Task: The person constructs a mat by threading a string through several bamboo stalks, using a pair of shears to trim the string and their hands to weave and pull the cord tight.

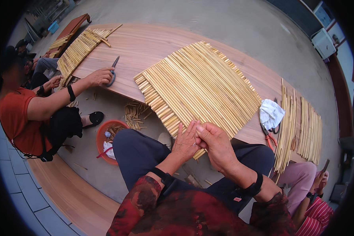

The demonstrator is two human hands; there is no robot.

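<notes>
A mat of straight yellow reed stalks, laid side by side, covers the middle of the wooden table and overhangs its near edge. My two hands meet at that near edge, above my lap. My left hand has its fingers bent forward against the stalk ends, its fingertips close to my right thumb. My right hand is closed, thumb pressed on the curled forefinger. A tiny pale spot shows between the hands; what they pinch is too small to make out.
On the right lie a white cloth, red-handled pliers and loose stalks. Left, a co-worker's hand is at blue-handled scissors beside another reed mat. A red basin with scraps stands below. Another person sits right.
</notes>
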